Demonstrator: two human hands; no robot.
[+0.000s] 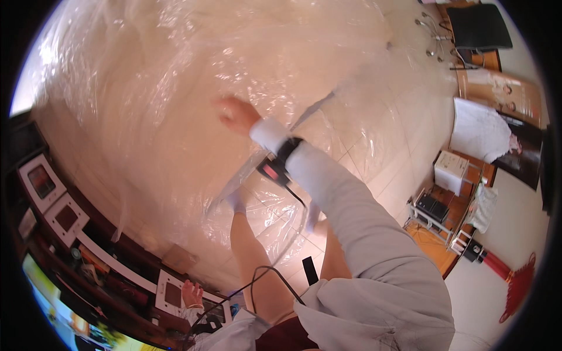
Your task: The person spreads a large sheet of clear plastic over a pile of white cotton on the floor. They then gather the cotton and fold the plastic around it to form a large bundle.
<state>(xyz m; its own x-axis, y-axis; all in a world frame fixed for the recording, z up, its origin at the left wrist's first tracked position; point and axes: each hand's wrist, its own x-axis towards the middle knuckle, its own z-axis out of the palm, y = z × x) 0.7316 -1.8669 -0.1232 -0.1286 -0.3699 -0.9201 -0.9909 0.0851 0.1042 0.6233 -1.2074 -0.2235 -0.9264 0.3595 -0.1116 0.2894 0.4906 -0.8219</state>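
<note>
My right hand [237, 115] is stretched out over a large clear plastic sheet [145, 145] spread across the tiled floor. It is blurred, its fingers look curled, and whether it grips anything is unclear. Around its grey sleeve sits a black strap [289, 149], and beside that is a black device with a red part [271, 172], trailing a cable. My left hand [192, 293] is at the lower left, by the dark cabinet, with its fingers apart and nothing visible in it. My feet stand at or under the near part of the sheet; folds and glare hide the exact contact.
Along the lower left runs a dark wooden cabinet [140, 259] with white framed panels. A cardboard box [179, 259] lies near it. At right are a wheeled black chair [478, 26], a wooden table [432, 245] with a white box [451, 169], and a red hanging ornament [520, 285].
</note>
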